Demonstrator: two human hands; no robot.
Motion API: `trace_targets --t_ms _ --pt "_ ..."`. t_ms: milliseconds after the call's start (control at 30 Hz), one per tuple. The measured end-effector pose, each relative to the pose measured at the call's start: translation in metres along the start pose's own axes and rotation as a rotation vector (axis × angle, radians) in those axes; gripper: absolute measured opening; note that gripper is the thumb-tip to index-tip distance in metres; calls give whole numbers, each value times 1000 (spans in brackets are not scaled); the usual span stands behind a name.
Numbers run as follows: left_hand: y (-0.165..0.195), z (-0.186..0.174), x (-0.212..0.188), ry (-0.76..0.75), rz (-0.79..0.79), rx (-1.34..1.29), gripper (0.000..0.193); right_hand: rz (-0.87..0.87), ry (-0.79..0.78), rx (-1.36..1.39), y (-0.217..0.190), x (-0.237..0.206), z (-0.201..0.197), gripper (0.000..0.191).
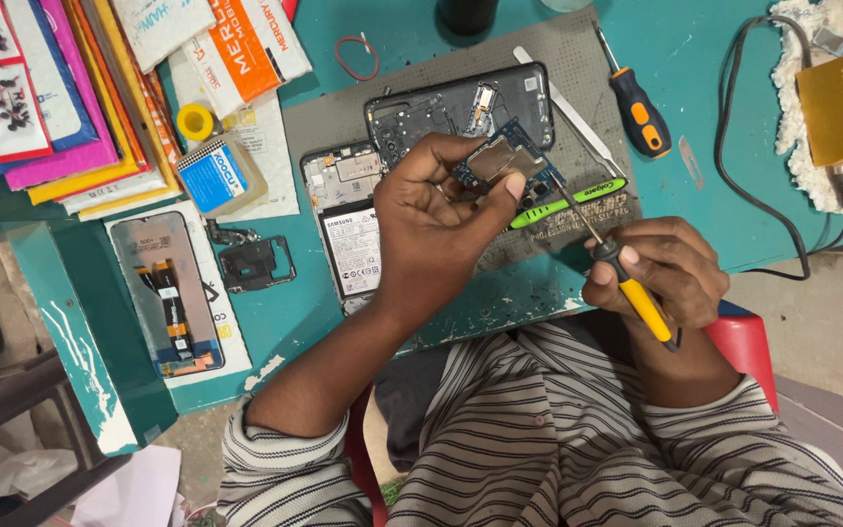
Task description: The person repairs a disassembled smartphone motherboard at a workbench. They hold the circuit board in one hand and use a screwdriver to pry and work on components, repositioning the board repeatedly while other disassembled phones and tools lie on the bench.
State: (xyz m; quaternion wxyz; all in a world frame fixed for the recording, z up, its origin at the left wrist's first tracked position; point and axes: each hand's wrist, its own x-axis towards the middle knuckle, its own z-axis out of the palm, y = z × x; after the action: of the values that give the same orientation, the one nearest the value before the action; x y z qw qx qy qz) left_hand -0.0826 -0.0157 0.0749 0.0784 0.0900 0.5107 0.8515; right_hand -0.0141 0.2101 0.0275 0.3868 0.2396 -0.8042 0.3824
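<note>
Your teal table (695,59) carries a grey work mat (592,210), placed as a working surface under the 2 phone halves: the black back cover (461,102) and the opened phone (348,229) with its battery exposed. Your left hand (431,220) is closed around a small blue circuit board (500,161), lifted above the mat so you can see it. Your right hand (661,268) grips a yellow screwdriver (631,288), its tip angled up to the board.

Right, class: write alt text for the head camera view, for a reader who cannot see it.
A person's left hand holds a small blue circuit board while the right hand points a yellow-handled screwdriver at it. An opened phone lies below on a grey mat.
</note>
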Motion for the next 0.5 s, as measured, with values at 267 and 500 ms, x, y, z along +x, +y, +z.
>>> trace_targets --t_ms 267,500 --pt "0 1 0 1 3 -8 21 -1 0 3 -1 0 0 27" --pt "-1 -1 0 -9 15 24 20 -1 -12 2 -1 2 -1 26"
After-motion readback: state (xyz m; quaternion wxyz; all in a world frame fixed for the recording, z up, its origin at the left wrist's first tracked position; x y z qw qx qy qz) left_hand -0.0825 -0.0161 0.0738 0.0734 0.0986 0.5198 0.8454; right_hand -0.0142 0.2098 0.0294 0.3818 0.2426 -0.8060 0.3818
